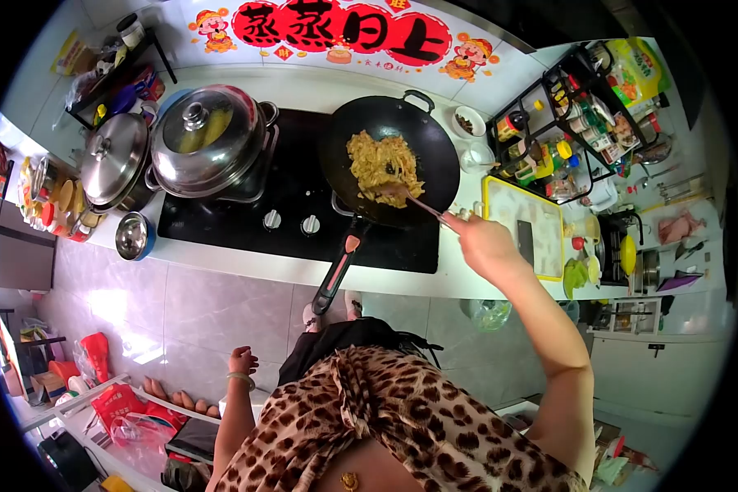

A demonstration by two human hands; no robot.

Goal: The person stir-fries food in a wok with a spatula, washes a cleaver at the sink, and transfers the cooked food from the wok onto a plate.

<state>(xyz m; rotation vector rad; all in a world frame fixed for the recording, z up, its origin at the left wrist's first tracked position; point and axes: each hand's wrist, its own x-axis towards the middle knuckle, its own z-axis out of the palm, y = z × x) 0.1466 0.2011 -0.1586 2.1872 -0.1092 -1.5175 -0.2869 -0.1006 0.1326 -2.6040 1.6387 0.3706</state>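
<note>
My right hand (488, 246) is closed around the handle of a spatula (425, 206), which reaches into a black wok (436, 152). The spatula's blade rests in a heap of yellow-brown cooked food (377, 160), partly hidden by it. The wok sits on the right side of a black glass stove (221, 232), its long handle (336, 275) pointing toward my body. Down at my left side, away from the counter, my left hand (243, 361) hangs with its fingers curled and nothing visible in them.
A lidded steel pot (213, 168) stands on the left burner, beside another lidded pot (111, 168) and a steel bowl (134, 236). Right of the wok are small bowls (468, 122), a yellow-edged cutting board (549, 225) with a cleaver (524, 243), and a seasoning rack (549, 135).
</note>
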